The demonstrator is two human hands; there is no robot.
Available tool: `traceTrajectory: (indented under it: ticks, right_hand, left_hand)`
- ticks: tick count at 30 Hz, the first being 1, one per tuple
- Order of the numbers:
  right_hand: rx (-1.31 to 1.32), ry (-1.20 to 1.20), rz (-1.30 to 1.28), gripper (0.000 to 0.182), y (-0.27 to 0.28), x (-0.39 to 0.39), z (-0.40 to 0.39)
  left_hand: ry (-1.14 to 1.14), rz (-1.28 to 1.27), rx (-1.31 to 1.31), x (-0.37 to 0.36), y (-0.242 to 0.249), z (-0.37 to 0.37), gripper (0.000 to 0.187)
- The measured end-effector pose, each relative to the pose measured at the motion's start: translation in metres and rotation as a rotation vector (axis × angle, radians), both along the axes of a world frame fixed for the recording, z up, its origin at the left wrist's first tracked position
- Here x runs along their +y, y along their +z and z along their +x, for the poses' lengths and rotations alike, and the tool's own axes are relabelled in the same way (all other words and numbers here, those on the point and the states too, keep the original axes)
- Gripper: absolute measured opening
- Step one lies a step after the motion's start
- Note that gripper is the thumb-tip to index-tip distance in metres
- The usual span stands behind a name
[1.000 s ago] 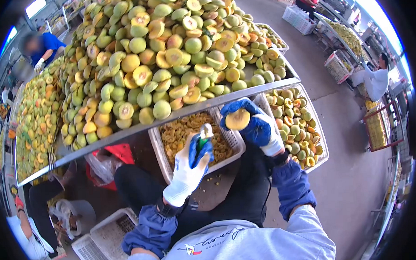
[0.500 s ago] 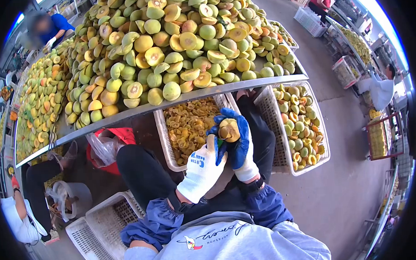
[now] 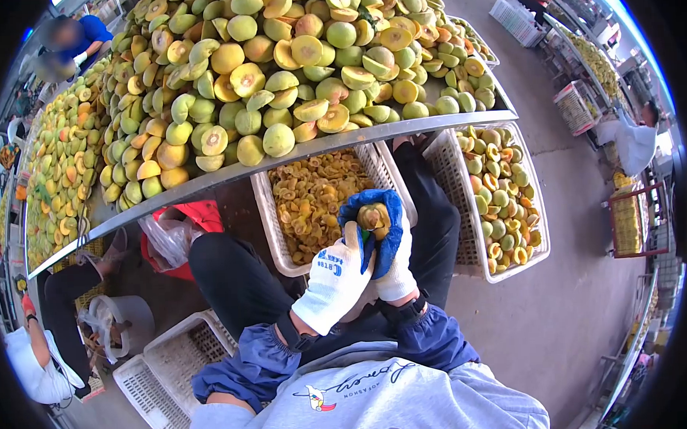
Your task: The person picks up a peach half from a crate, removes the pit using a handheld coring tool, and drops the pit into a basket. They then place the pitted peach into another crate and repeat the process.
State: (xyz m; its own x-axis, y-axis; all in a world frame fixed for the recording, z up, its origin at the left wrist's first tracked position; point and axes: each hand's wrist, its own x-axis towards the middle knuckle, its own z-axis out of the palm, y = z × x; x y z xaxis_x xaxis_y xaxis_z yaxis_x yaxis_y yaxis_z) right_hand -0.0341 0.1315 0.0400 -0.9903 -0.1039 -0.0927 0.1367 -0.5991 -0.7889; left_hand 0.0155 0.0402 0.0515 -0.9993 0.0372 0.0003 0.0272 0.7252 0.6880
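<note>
Both my hands wear white gloves with blue coated palms and meet over my lap. My right hand (image 3: 391, 243) is cupped round a yellowish-brown fruit piece (image 3: 375, 219). Against that piece, my left hand (image 3: 339, 266) is closed, and a bit of something green shows between its fingers; the rest of it is hidden. Just beyond my hands is a white crate of small yellow-brown pieces (image 3: 307, 202). Above it, the metal-edged table (image 3: 311, 148) carries a large heap of green and yellow halved fruit (image 3: 279, 103).
A white crate of fruit halves (image 3: 545, 245) stands at the right. Lower left are a crate with little in it (image 3: 164, 372), a bucket (image 3: 135, 320) and a red bag (image 3: 211, 211). Co-workers sit at the left (image 3: 46, 368) and right (image 3: 632, 140); another (image 3: 88, 38) is upper left.
My right hand's fingers have drawn in round the fruit piece, which has turned and shifted slightly left. The whole view has moved a little.
</note>
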Motion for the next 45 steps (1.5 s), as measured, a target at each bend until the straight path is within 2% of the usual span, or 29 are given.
traceTrajectory:
  ticks: [3,5,7,8,10,11,12,14,15,17,18,20,21,22,24,25,28,30,32,33,34,36,37,39,40,45]
  right_hand:
    - [-0.113,0.034,-0.048,0.036,-0.007,0.0,-0.003]
    - [-0.1,0.128,0.041,0.036,-0.014,0.003,-0.008]
    - [-0.155,0.194,0.185,0.043,-0.016,0.001,-0.014]
    - [-0.162,0.2,0.19,0.043,-0.018,0.002,-0.018]
    - [-0.174,0.373,0.179,0.046,-0.022,0.004,-0.027]
    - [-0.153,0.376,0.208,0.048,-0.019,0.0,-0.032]
    - [-0.218,0.383,0.146,0.049,-0.016,-0.002,-0.035]
    - [-0.2,0.426,0.145,0.049,-0.017,-0.003,-0.04]
    - [-0.199,0.429,0.146,0.049,-0.016,-0.003,-0.04]
    - [-0.063,0.428,0.238,0.05,-0.015,-0.002,-0.037]
    - [-0.062,0.429,0.238,0.05,-0.015,-0.001,-0.037]
    - [0.065,0.485,0.34,0.052,-0.015,0.003,-0.036]
    - [-0.052,0.518,0.25,0.049,-0.016,0.004,-0.034]
    - [-0.05,0.511,0.251,0.049,-0.016,0.004,-0.031]
    - [-0.024,0.349,0.242,0.049,-0.012,-0.007,-0.025]
    - [0.041,0.226,0.292,0.045,-0.009,-0.014,-0.019]
    - [-0.059,0.134,0.216,0.041,-0.017,-0.01,-0.01]
    - [-0.076,0.118,0.2,0.042,-0.013,-0.009,-0.006]
    - [-0.046,0.084,0.191,0.045,-0.006,-0.011,-0.002]
    - [-0.042,0.075,0.184,0.047,-0.005,-0.013,0.0]
    - [-0.065,0.06,0.18,0.048,-0.001,-0.015,0.002]
    - [-0.006,0.022,0.211,0.048,0.006,-0.018,0.005]
    - [-0.001,0.025,0.211,0.048,0.008,-0.018,0.006]
    - [-0.058,0.051,0.234,0.05,0.012,-0.017,0.006]
    - [-0.055,0.053,0.232,0.05,0.012,-0.016,0.005]
    - [-0.133,0.152,0.226,0.055,0.008,-0.013,0.003]
  left_hand:
    - [-0.021,0.015,-0.056,-0.004,-0.007,0.002,0.045]
    - [-0.028,0.041,-0.081,-0.009,-0.025,0.003,0.044]
    - [-0.185,0.267,0.067,-0.019,-0.05,0.002,0.038]
    - [-0.178,0.272,0.061,-0.02,-0.056,0.003,0.038]
    - [-0.103,0.446,-0.077,-0.024,-0.046,-0.007,0.03]
    - [-0.035,0.61,-0.472,-0.028,-0.028,-0.011,0.022]
    - [-0.031,0.61,-0.474,-0.029,-0.024,-0.012,0.022]
    - [0.096,0.982,-0.687,-0.031,-0.021,-0.013,0.016]
    - [0.097,0.984,-0.685,-0.033,-0.02,-0.014,0.016]
    - [0.081,1.241,-0.794,-0.039,-0.02,-0.012,0.014]
    - [0.082,1.241,-0.793,-0.043,-0.023,-0.011,0.014]
    - [0.028,1.517,-0.892,-0.051,-0.031,-0.009,0.016]
    - [0.063,1.468,-0.893,-0.053,-0.023,-0.009,0.017]
    - [0.056,1.465,-0.894,-0.051,-0.023,-0.007,0.017]
    - [0.057,1.25,-0.759,-0.043,-0.024,-0.001,0.014]
    - [0.106,1.268,-0.773,-0.04,-0.024,0.001,0.014]
    - [0.107,1.182,-0.67,-0.029,-0.018,0.007,0.015]
    - [0.12,1.107,-0.632,-0.021,-0.034,0.013,0.018]
    - [-0.009,0.655,-0.022,-0.014,-0.052,0.021,0.02]
    - [-0.064,0.365,0.178,-0.016,-0.051,0.022,0.022]
    - [-0.029,0.288,0.337,-0.012,-0.05,0.02,0.02]
    - [0.186,0.925,-0.369,-0.012,-0.03,0.025,0.025]
    - [0.187,0.926,-0.363,-0.014,-0.024,0.026,0.025]
    - [0.225,1.251,-0.596,-0.023,-0.018,0.027,0.022]
    - [0.226,1.25,-0.592,-0.025,-0.02,0.026,0.022]
    - [0.001,1.629,-0.78,-0.038,-0.033,0.032,0.018]
